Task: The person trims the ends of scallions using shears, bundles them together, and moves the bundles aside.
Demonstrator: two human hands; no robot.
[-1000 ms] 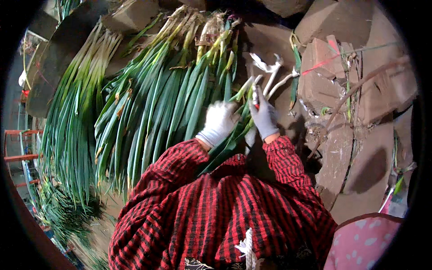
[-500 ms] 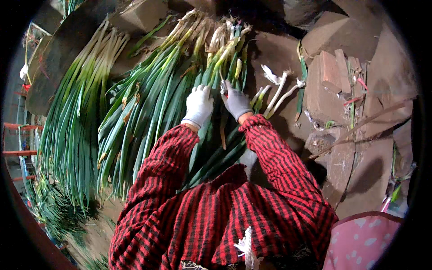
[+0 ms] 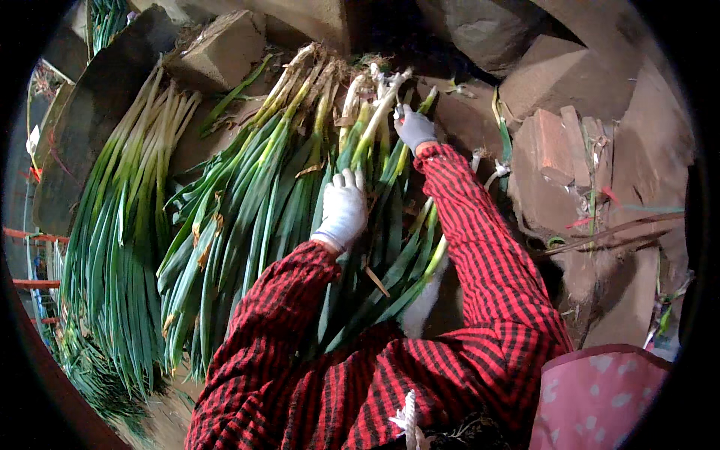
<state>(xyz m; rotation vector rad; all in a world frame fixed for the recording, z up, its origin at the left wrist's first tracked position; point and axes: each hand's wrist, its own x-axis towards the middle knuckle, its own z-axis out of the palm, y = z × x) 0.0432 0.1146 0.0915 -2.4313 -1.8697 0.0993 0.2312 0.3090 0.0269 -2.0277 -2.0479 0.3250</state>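
My left hand (image 3: 343, 210), in a white knit glove, is closed on the green leaves of a green onion (image 3: 373, 124) whose pale stalk slants up to its root end. My right hand (image 3: 415, 131), in a grey glove, is closed beside that stalk's upper part. A small pale thing shows at its fingertips, too small to make out. Under and left of my hands spreads a large pile of green onions (image 3: 262, 180), roots at the far end, some leaves dry and brown. My right sleeve partly covers a few loose stalks.
A separate bunch of green onions (image 3: 124, 202) with clean white ends lies at the left. Stone blocks (image 3: 517, 82) and a brick (image 3: 553, 146) stand at the right and back. A thin brown stick (image 3: 615, 234) crosses the right side. A pink spotted cloth (image 3: 600, 397) lies at lower right.
My right hand has moved away from me and right, from the leaves toward the root ends. My left hand has shifted slightly right and nearer. The green onion stalk now slants up between them.
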